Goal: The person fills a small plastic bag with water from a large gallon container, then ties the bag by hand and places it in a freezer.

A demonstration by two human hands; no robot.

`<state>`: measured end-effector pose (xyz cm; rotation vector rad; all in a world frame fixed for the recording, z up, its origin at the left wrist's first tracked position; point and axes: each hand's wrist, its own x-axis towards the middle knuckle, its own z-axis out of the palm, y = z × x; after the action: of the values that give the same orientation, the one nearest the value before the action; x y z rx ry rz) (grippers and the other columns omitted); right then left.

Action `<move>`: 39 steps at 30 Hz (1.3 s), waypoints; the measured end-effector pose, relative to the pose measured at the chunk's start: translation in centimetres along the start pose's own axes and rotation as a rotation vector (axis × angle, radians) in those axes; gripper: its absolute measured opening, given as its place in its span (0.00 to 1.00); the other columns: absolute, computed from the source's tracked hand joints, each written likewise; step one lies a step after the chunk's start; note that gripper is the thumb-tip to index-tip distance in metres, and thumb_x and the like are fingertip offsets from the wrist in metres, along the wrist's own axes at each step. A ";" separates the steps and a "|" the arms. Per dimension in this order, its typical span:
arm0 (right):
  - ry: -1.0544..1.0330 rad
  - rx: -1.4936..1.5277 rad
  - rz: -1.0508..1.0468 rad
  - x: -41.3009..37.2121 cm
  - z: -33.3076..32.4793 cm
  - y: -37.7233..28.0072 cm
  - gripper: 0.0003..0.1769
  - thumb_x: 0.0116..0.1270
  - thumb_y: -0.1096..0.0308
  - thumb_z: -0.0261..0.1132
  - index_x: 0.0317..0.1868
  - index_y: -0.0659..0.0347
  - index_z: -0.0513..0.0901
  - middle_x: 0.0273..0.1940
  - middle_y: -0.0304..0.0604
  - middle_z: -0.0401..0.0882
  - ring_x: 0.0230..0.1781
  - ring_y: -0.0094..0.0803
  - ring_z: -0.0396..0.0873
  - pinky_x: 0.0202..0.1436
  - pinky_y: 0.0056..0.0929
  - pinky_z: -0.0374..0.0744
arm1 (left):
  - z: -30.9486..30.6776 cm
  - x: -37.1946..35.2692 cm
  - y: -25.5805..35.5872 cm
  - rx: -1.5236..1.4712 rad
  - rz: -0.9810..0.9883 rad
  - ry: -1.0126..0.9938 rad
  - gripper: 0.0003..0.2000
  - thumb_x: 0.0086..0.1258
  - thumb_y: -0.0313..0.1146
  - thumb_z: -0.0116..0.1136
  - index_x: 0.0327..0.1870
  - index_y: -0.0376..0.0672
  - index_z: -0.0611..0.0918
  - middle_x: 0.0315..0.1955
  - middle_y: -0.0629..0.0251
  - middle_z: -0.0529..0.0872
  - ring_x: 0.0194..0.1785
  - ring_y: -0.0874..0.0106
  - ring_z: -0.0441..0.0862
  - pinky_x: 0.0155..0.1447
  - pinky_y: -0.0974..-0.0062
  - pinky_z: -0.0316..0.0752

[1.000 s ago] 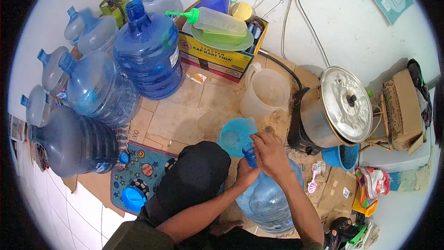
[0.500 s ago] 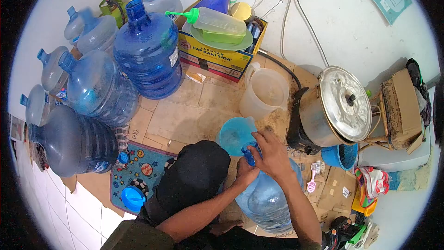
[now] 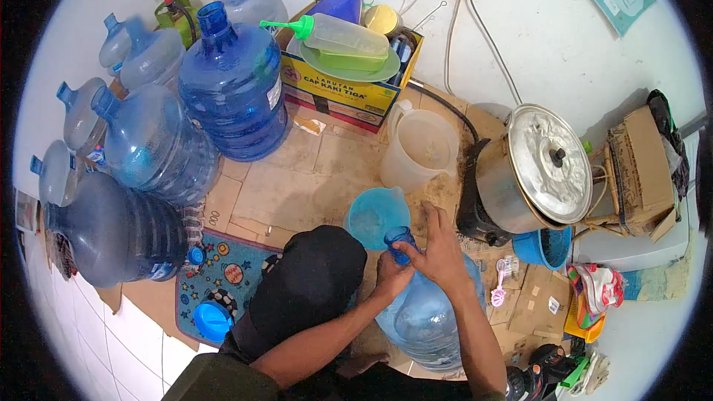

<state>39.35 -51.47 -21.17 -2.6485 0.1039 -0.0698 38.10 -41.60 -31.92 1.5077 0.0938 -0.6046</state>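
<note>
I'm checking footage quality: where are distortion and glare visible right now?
Head view: corners go black, and the white floor tiles look curved and very bright; same head view: the pot lid glares, the water bottle shows softer highlights.

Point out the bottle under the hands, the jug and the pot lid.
Bottle point(image 3: 426, 321), head view, on its body.
Jug point(image 3: 396, 161), head view, on its outer wall.
Pot lid point(image 3: 544, 169), head view, on its top.

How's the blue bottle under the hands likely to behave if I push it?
The bottle is round-sided, so it would probably roll if it went over. Its smooth, curved plastic looks likely to be slippery, so the narrow neck seems the better hold. Its weight is uncertain: any water inside doesn't show clearly.
</note>
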 end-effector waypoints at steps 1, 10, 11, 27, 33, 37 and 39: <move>0.002 -0.001 -0.001 0.1 -0.1 -0.1 0.44 0.53 0.50 0.72 0.62 0.70 0.65 0.58 0.64 0.65 0.60 0.59 0.67 0.63 0.46 0.68 | 0.1 0.1 -0.1 0.012 -0.011 0.028 0.20 0.54 0.44 0.69 0.36 0.35 0.79 0.33 0.53 0.85 0.40 0.60 0.84 0.44 0.62 0.76; -0.051 -0.048 -0.059 0.3 -0.2 -0.7 0.40 0.54 0.54 0.71 0.61 0.67 0.67 0.58 0.61 0.67 0.58 0.58 0.68 0.62 0.44 0.68 | 0.4 -0.2 -0.4 0.002 0.056 0.078 0.19 0.56 0.44 0.67 0.36 0.35 0.79 0.32 0.55 0.85 0.40 0.62 0.84 0.44 0.64 0.76; -0.071 -0.038 -0.055 0.4 -0.4 -1.1 0.37 0.55 0.57 0.71 0.61 0.67 0.67 0.58 0.60 0.67 0.58 0.57 0.69 0.62 0.44 0.68 | 0.3 -0.2 -0.3 -0.057 0.055 0.052 0.19 0.57 0.44 0.66 0.36 0.36 0.79 0.31 0.55 0.85 0.40 0.62 0.84 0.44 0.64 0.76; -0.321 -0.192 -0.350 0.8 4.1 0.8 0.15 0.58 0.64 0.63 0.44 0.62 0.81 0.47 0.48 0.80 0.52 0.42 0.76 0.57 0.38 0.72 | -0.1 1.6 -3.0 0.662 0.272 -0.062 0.21 0.68 0.37 0.54 0.60 0.40 0.69 0.54 0.54 0.75 0.57 0.59 0.72 0.59 0.63 0.67; -0.100 -0.326 -0.399 0.9 6.4 0.8 0.08 0.51 0.67 0.63 0.27 0.63 0.83 0.30 0.50 0.82 0.36 0.44 0.82 0.39 0.38 0.80 | -0.6 3.3 -7.7 0.196 0.277 0.059 0.14 0.68 0.38 0.56 0.50 0.44 0.76 0.46 0.62 0.79 0.50 0.68 0.77 0.48 0.67 0.73; -0.117 -0.290 -0.350 0.0 4.3 -1.1 0.09 0.49 0.65 0.64 0.23 0.64 0.83 0.26 0.51 0.81 0.31 0.46 0.82 0.36 0.41 0.80 | -0.8 2.0 -6.9 0.138 0.017 0.104 0.15 0.70 0.39 0.55 0.55 0.46 0.73 0.47 0.68 0.77 0.49 0.73 0.75 0.49 0.73 0.72; -0.087 -0.253 -0.357 -0.9 3.6 -1.4 0.12 0.48 0.62 0.66 0.21 0.64 0.82 0.24 0.52 0.80 0.29 0.48 0.81 0.36 0.42 0.80 | -1.7 2.7 -9.6 -0.082 -0.080 0.060 0.16 0.73 0.37 0.52 0.58 0.46 0.70 0.48 0.70 0.75 0.50 0.75 0.74 0.51 0.76 0.70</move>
<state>38.81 -48.47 -23.69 -2.8868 -0.4159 -0.0622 36.77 -40.34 -41.88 1.4480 0.2231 -0.6124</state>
